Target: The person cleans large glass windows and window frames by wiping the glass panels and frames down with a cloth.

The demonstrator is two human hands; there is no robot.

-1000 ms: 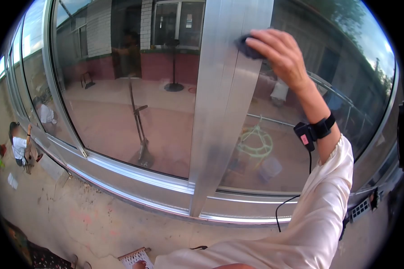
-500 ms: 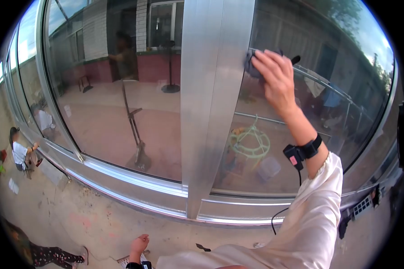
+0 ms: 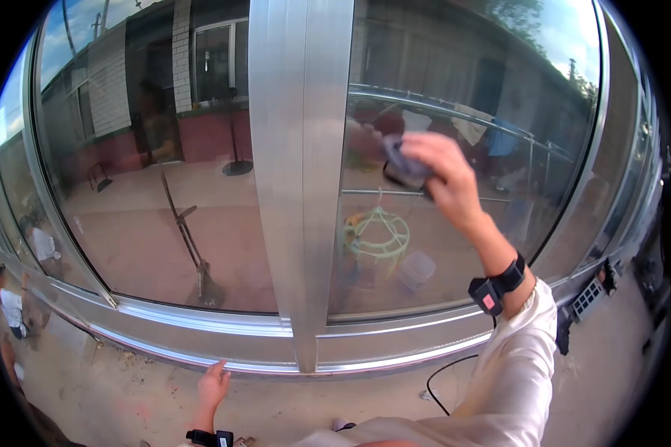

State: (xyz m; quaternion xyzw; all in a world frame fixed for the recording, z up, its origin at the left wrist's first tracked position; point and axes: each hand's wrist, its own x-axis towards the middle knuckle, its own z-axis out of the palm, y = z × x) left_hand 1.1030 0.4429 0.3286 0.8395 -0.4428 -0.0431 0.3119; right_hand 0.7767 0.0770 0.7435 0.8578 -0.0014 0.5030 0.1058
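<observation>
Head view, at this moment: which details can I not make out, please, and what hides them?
1. Dark cloth, head view: full shape unclear, through blur and the right hand covering part.
2. Co-worker at far left, head view: too small and blurred for hand details.
3. Black cable, head view: lower end hidden by the pale sleeve.

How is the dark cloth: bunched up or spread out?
Bunched up: the cloth is a compact, slightly blurred wad in the right hand, with no wide sheet showing.

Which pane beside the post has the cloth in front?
Right pane, showing the green hanger: the right hand holds the cloth before it. Left pane has neither.
</observation>
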